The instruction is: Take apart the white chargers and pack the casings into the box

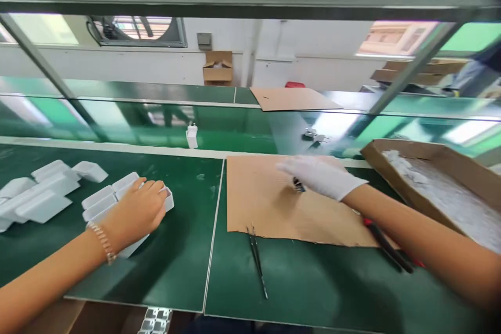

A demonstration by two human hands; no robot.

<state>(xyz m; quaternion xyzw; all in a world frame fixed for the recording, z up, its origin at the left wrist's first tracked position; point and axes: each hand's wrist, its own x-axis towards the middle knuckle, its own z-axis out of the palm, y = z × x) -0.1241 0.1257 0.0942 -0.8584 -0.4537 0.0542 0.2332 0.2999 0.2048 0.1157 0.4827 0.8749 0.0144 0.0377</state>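
On the green bench at the left, my left hand (136,214), with a beaded bracelet at the wrist, has its fingers curled over a group of white plastic housings (99,202). It touches the rightmost one (169,201). My right hand (323,175) wears a white glove and is over the cardboard sheet (258,198). A small dark and metallic part (298,185) shows below its fingers, blurred; whether the fingers hold it is unclear. Black tweezers (256,261) lie in front of the cardboard. Pliers with red and black handles (387,248) are partly under my right forearm.
More white housings (43,193) lie at the far left. An open cardboard box (442,167) with clear plastic bags stands at the right. A white plug piece (191,135) and small parts (315,136) are behind the bench edge. A metal frame crosses above.
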